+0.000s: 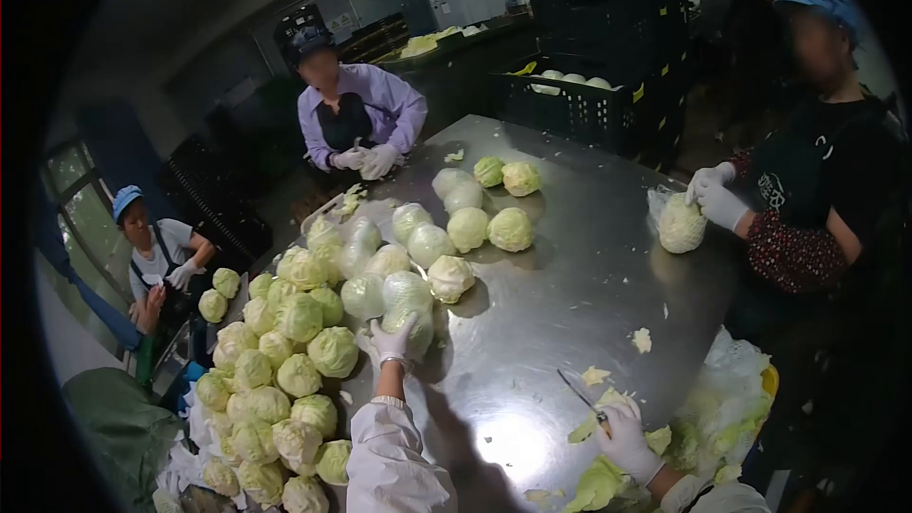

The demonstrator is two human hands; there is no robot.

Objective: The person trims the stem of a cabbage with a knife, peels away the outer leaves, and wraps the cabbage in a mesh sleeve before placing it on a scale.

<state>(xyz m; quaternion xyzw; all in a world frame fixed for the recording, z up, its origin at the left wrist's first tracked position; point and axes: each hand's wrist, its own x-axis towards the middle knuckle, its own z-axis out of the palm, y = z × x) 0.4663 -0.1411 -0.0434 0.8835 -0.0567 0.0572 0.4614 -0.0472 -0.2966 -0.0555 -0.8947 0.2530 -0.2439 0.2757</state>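
My left hand (391,338), in a white glove, is pressed against the near side of a cabbage (408,296) in clear plastic, its fingers curved around it. More wrapped cabbages sit just beyond, and a bare cabbage (450,278) stands to the right of the held one. In my gloved right hand (629,439) is a knife (578,389), its blade pointing up and to the left over the table. Loose cabbage leaves (597,484) lie under and beside that hand.
A large pile of cabbages (275,370) covers the left side of the steel table (551,323). Leaf scraps and plastic fill a container (727,399) at the right edge. Three co-workers stand around; the right one handles a cabbage (681,224). Dark crates (589,114) are stacked behind.
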